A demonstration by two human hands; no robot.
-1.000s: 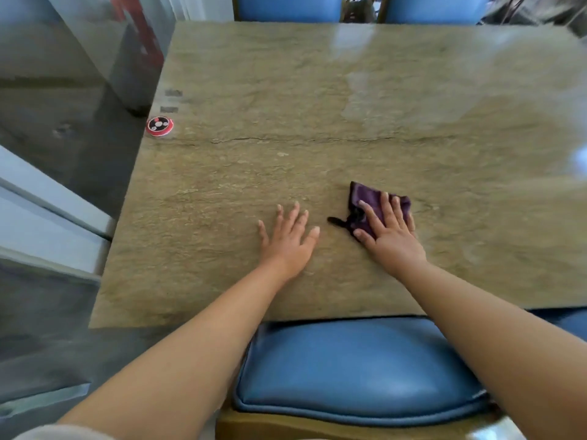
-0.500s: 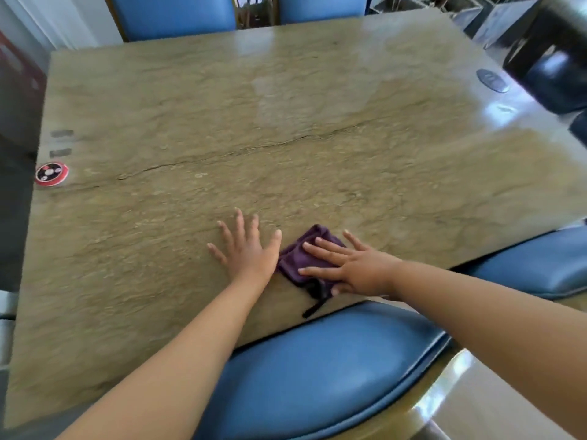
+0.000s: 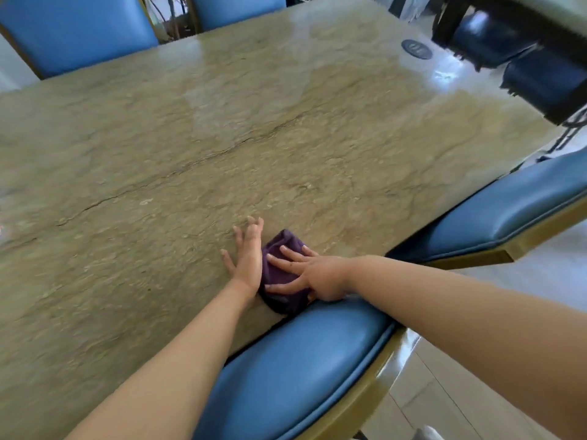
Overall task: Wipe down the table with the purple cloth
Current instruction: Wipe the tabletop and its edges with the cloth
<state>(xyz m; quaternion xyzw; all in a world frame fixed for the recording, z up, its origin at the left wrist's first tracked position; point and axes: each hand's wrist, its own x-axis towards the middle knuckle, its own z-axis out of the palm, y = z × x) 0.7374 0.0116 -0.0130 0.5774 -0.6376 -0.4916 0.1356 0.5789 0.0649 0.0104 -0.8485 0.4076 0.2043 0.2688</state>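
Observation:
The purple cloth (image 3: 281,274) lies bunched at the near edge of the tan stone table (image 3: 222,138), partly hanging over that edge. My right hand (image 3: 305,273) presses flat on top of it, fingers spread and pointing left. Just left of the cloth my left hand (image 3: 246,252) rests flat on the tabletop with fingers extended, its edge touching the cloth. Part of the cloth is hidden under my right palm.
A blue padded chair (image 3: 301,369) stands tucked under the near edge, another (image 3: 514,211) at the right side, and two blue chair backs (image 3: 79,30) at the far side. A dark round disc (image 3: 416,49) sits near the far right corner. Dark stools (image 3: 521,52) stand beyond it.
My right hand has dragged the cloth toward the near table edge and against my left hand. The view has swung right, so the red disc at the left has left the frame.

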